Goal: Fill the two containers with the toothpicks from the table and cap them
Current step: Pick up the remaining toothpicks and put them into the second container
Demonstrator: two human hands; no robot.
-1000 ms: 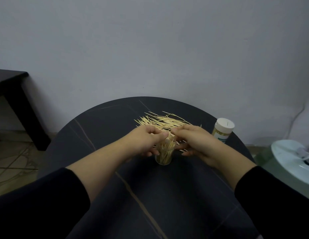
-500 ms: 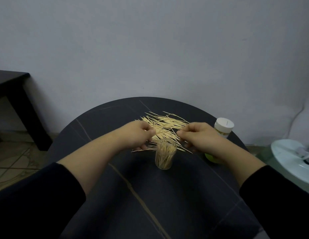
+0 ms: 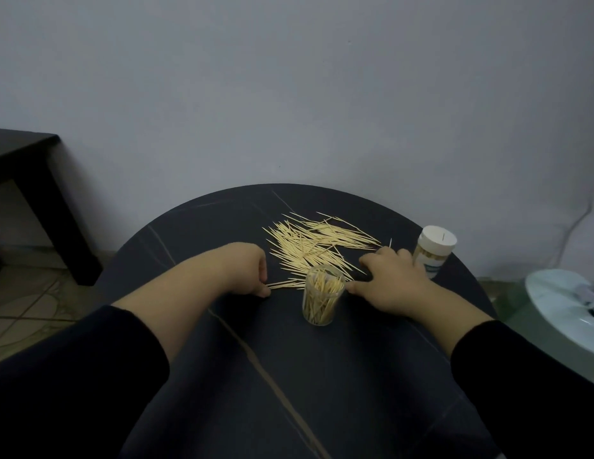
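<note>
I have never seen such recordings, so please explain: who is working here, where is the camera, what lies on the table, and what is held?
No machine here: a person works with bare hands. The camera sits on the person's head, looking down. On the round table lie loose toothpicks, an open jar holding many, and a capped jar at the right. The left hand pinches a few toothpicks at the pile's edge. The right hand touches the pile; whether it holds any, I cannot tell.

Two containers: open container (image 3: pixel 323 301), capped container (image 3: pixel 434 255). One toothpick pile (image 3: pixel 317 245). One round table (image 3: pixel 289 376).
</note>
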